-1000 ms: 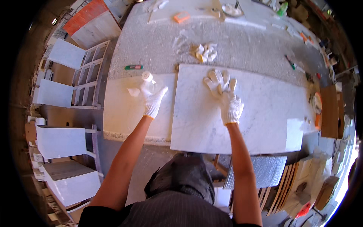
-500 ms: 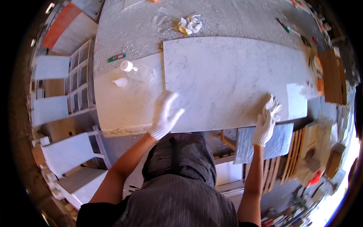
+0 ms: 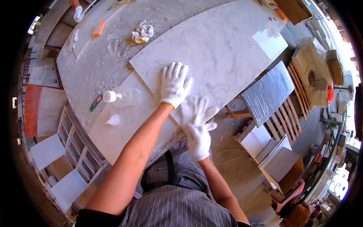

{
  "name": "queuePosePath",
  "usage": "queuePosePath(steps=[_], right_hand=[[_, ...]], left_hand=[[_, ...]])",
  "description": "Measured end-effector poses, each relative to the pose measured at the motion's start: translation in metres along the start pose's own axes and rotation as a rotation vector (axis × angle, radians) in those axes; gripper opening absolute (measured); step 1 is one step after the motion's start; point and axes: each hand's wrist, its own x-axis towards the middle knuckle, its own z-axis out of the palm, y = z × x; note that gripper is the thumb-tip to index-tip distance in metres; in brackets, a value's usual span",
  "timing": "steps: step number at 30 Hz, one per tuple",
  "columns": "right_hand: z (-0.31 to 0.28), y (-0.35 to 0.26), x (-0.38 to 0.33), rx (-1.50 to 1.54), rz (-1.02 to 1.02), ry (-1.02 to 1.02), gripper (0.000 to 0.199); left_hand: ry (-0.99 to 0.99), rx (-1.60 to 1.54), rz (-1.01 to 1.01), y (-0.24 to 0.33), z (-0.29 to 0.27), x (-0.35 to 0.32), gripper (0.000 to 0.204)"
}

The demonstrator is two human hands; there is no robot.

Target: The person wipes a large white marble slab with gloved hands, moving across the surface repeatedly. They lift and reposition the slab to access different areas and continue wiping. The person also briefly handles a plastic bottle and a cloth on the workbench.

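A large white marble slab (image 3: 223, 49) lies on a grey stone worktable (image 3: 106, 64), partly over a second pale slab (image 3: 124, 128). My left hand (image 3: 174, 84), in a white knit glove, rests flat with spread fingers on the marble slab's near corner. My right hand (image 3: 197, 125), also gloved, hovers with fingers spread at the slab's near edge, blurred and holding nothing. A clear plastic bottle (image 3: 121, 97) with a white cap lies on its side just left of my left hand. A small white cone-shaped nozzle (image 3: 113, 120) sits nearby.
Crumpled gloves (image 3: 142, 33) lie beyond the slab. A green marker (image 3: 96, 102) and an orange block (image 3: 99, 28) are on the table. Another person's gloved hand (image 3: 78, 13) shows at the top left. A grey tile (image 3: 267, 92), stacked slabs and a wooden pallet (image 3: 293, 113) stand on the right.
The view has swung, so the slab now runs diagonally. My left hand moved onto the slab's corner. My right hand moved from the slab's right end in beside the left.
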Motion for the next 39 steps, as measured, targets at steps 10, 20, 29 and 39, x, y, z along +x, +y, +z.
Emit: queuePosePath(steps=[10,20,29,39], right_hand=[[0.001,0.026,0.038,-0.011,0.183,0.352,0.028],[-0.020,0.044,0.065,0.052,0.275,0.491,0.017],[-0.013,0.041,0.070,-0.106,0.155,0.437,0.029],[0.029,0.016,0.019,0.286,0.092,0.376,0.029]], left_hand=[[0.046,-0.075,0.054,-0.001,-0.004,0.000,0.044],[0.057,-0.080,0.063,0.008,0.000,0.004,0.043],[0.038,-0.038,0.058,0.002,-0.003,0.001,0.042],[0.001,0.007,0.009,-0.006,0.000,-0.003,0.046]])
